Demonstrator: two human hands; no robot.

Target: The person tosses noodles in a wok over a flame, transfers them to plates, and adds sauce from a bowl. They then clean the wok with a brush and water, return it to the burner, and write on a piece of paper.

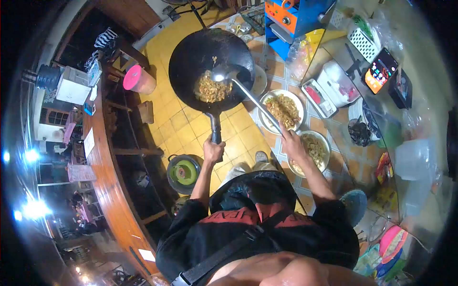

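Note:
My left hand is wrapped round the handle of a dark wok, which is held out in front of me over the yellow floor. Cooked, chopped-looking food lies in the lower part of the wok. My right hand grips a long metal ladle; its bowl rests in or just above the food. Under the ladle's handle sits a white plate of similar brown food. Another plate, also filled, is partly hidden by my right forearm.
A tiled counter runs along the right, with an open white box, a phone and a blue-orange appliance. At left stand a wooden counter, a pink-lidded bucket and a dark basin on the floor.

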